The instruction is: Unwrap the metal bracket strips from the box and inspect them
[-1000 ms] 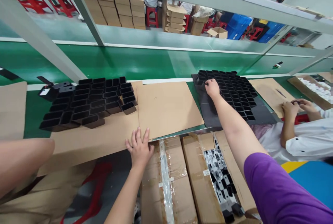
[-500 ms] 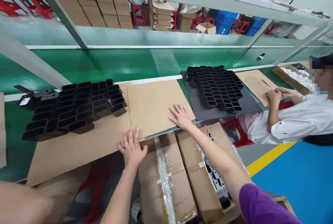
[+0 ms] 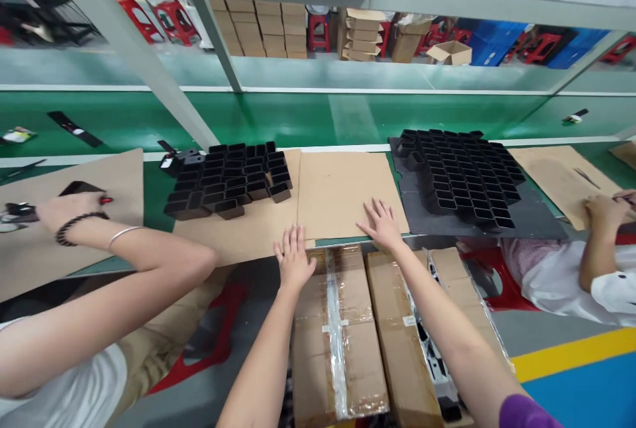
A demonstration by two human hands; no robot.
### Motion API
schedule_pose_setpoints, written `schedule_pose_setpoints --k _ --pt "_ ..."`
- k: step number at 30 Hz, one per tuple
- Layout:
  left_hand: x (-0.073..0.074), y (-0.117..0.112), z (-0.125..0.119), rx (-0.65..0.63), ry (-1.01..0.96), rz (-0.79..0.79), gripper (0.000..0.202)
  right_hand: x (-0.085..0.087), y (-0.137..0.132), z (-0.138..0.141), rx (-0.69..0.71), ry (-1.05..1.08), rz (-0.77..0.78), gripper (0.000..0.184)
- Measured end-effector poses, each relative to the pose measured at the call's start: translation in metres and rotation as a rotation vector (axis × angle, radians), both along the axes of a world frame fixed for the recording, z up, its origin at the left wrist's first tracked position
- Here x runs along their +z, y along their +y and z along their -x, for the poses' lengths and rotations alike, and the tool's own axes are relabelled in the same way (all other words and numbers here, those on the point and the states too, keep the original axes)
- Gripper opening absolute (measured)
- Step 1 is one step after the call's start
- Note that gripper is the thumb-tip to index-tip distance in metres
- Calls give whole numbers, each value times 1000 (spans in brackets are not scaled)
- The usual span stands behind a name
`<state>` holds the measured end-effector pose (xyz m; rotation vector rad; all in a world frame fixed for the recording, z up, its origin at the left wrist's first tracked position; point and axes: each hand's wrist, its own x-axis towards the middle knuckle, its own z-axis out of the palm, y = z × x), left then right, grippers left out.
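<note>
My left hand (image 3: 293,258) lies flat and open on the near edge of a brown cardboard sheet (image 3: 342,191) on the green bench. My right hand (image 3: 382,223) rests open, fingers spread, on the same sheet's near right corner. Neither holds anything. To the left on the cardboard stands a cluster of black rectangular tubes (image 3: 229,179). To the right, a bigger group of the same black tubes (image 3: 460,173) stands on a dark grey mat (image 3: 531,219).
A co-worker's arm (image 3: 114,262) with a bracelet reaches across at the left. Another person's hands (image 3: 603,209) work at the right on cardboard. Taped cartons (image 3: 342,335) sit below the bench edge. A slanted grey frame post (image 3: 149,77) rises behind the left tubes. A green conveyor belt (image 3: 348,116) runs behind.
My right hand left the black tubes on the right mat and came down flat on the cardboard sheet. The view swung left, bringing the co-worker's arm into sight.
</note>
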<state>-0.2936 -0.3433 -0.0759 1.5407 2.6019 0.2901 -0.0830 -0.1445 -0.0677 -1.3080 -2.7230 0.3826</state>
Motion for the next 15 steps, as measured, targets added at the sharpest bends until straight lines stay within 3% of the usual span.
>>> schedule_pose_setpoints --k 5,15 --pt "2 -1 1 -22 -30 -10 89 10 -10 -15 243 -141 -6 83" --pt "11 -4 2 8 -102 9 90 39 13 -20 616 -225 -105 48"
